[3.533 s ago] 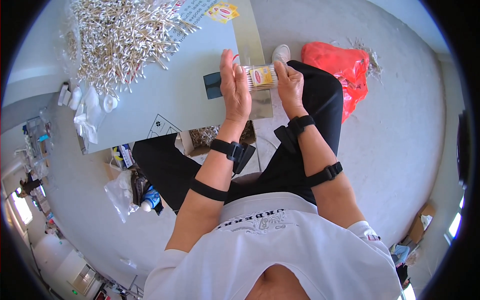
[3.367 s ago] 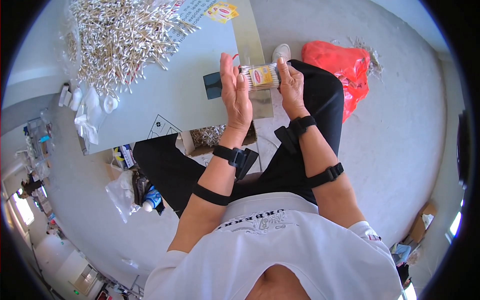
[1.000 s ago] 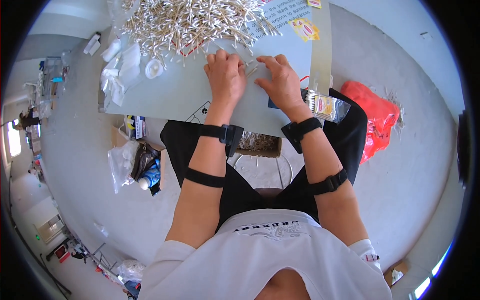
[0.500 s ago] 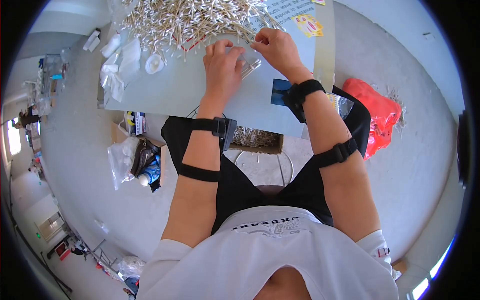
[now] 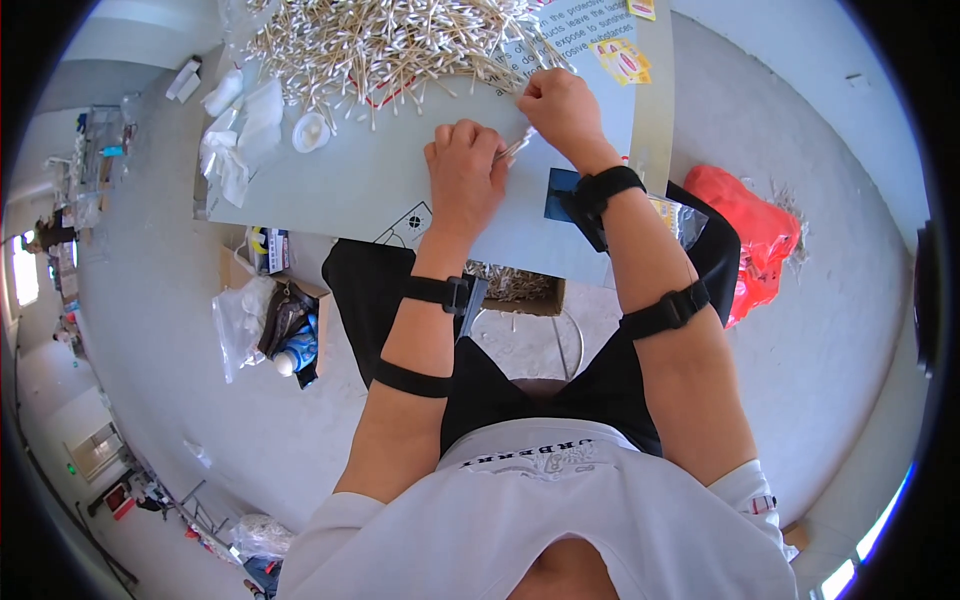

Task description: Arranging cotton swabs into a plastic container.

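Note:
A big loose heap of cotton swabs (image 5: 390, 45), pale sticks with white tips, covers the far part of the table (image 5: 330, 190). Just short of it, my left hand (image 5: 464, 182) is closed on a few cotton swabs (image 5: 517, 146), whose white ends stick out to the right past the thumb. My right hand (image 5: 564, 112) is close by, at the heap's right edge, fingers curled together and pointing down. Whatever those fingers pinch is too small or hidden to make out.
On the table's left lie a small white round container (image 5: 310, 132) and crumpled white wrapping (image 5: 262, 115). Yellow paper labels (image 5: 622, 62) are at the far right. Below the table stands a box of swabs (image 5: 520, 288); a red plastic bag (image 5: 740, 235) sits to the right.
My left hand has drawn nearer me and slightly right, closing on the swabs that lay beneath it. My right hand has come slightly nearer, its fingers still curled.

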### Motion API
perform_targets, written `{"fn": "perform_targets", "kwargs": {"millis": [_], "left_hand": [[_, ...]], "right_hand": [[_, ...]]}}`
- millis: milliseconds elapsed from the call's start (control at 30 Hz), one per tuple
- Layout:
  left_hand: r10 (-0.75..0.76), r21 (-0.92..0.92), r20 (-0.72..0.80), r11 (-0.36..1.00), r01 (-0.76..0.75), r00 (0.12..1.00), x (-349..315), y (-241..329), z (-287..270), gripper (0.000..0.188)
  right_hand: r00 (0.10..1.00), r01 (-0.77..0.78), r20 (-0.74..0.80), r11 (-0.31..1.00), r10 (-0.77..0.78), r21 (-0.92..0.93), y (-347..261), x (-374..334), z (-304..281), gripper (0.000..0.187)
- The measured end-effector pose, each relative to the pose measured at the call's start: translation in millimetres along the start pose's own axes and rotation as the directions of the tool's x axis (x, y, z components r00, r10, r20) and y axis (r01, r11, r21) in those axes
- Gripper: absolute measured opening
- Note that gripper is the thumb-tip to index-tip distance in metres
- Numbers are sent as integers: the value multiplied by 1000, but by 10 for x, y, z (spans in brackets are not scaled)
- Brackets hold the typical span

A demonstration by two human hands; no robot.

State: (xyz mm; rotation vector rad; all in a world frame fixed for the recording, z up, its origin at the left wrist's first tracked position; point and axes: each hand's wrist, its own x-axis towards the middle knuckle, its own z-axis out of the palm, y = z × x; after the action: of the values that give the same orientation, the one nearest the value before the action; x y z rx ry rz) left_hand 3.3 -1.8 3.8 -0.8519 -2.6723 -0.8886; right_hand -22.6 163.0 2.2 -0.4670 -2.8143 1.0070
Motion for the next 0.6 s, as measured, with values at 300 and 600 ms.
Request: {"fn": "perform_targets", "kwargs": {"millis": [300,600], "left_hand": [[96,-116,54,989,-90,994,-66,61,17,18],[106,-38,-12,994,-106,994,-121,62,-3,35]], "right_hand": [[983,-48,-147,936,105,350,255,-255,-235,13],[952,265,133,959,-276,99,126,-405,-232,16]]}}
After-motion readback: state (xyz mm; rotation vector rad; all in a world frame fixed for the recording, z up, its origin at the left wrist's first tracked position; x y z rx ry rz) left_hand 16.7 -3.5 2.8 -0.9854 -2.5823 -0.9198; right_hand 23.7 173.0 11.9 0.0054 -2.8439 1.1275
